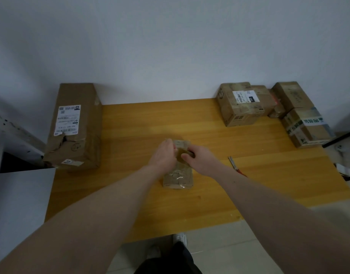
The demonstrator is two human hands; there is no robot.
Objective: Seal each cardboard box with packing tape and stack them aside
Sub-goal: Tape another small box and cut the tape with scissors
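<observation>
Your table (130,204) fills the middle of the frame, its far edge against the wall and its near edge running across the lower centre, just above your shoes. A long box (75,125) stands at the table's left edge in the upper left. A cluster of boxes (241,103) sits at the upper right corner, with the taped one (306,127) reaching the right edge. Between these, the wood is bare on both sides of your arms and toward the wall.

The small box (178,175) lies flat in the centre of the frame, lengthwise away from you, with glossy tape over its top. Your left hand (164,157) rests on its far left part, fingers curled at the far end. Your right hand (198,159) pinches a brownish strip, probably tape, over the box's middle; whether a roll is in that hand cannot be told. Scissors (236,167) lie on the wood right of that hand, apart from it.
</observation>
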